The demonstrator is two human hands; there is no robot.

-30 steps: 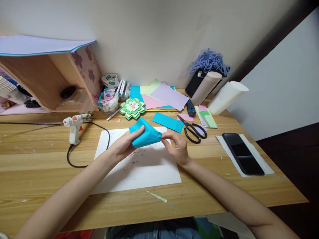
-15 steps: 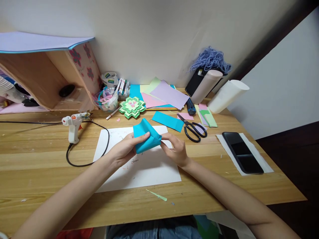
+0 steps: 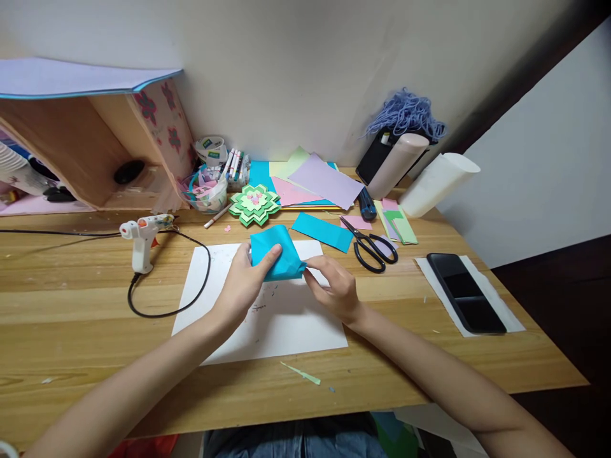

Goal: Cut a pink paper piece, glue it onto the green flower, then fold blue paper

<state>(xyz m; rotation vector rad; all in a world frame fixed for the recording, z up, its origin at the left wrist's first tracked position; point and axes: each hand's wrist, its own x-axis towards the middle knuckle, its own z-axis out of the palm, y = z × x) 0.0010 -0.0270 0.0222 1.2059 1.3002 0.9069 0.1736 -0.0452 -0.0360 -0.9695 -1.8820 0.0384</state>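
Note:
Between my hands is a piece of folded blue paper (image 3: pixel 277 248), held a little above a white sheet (image 3: pixel 296 331) with small marks on it. My left hand (image 3: pixel 248 273) grips its left side, thumb across the front and fingers behind. With thumb and forefinger, my right hand (image 3: pixel 334 286) pinches the paper's lower right corner, which is creased. A flat blue paper strip (image 3: pixel 323 233) and black-handled scissors (image 3: pixel 370 245) lie on the table just beyond my right hand. A layered green paper flower (image 3: pixel 254 205) with a pink centre sits behind the held paper.
At left stand a white glue gun (image 3: pixel 143 242) with a looping cord and a decorated box (image 3: pixel 162 133). A tub of paper scraps (image 3: pixel 206 194), coloured sheets (image 3: pixel 324 181) and a paper roll (image 3: pixel 436 184) line the back. A phone (image 3: pixel 465 292) lies at right; a green sliver (image 3: pixel 301 373) in front.
My left hand has turned the folded blue paper, so its broad face shows more squarely and its lower edge sits higher. My right hand still pinches the corner, moved slightly left.

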